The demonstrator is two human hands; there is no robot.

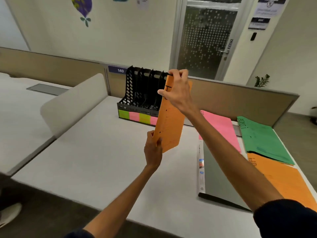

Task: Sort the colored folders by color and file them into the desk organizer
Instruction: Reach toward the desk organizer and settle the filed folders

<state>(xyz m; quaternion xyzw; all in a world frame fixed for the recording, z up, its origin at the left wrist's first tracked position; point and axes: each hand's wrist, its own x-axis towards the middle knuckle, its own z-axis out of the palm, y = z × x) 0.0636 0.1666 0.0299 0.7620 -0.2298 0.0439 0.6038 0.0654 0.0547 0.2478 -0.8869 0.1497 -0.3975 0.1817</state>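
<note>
While two bare forearms reach forward over a white desk (96,152), the left hand (153,150) pinches the lower corner of an orange folder (169,124) and the right hand (178,90) grips its upper end, holding it upright and slightly tilted in the air. To the right, nearer the person, a second orange folder (281,179) lies flat, with a green folder (264,141) overlapping its far edge and a pink folder (221,127) beside that. Behind the raised folder stands a black desk organizer (142,90) with several upright slots, its front edge carrying green and pink sticky notes (137,116). Beyond it runs a beige partition (240,98).
</note>
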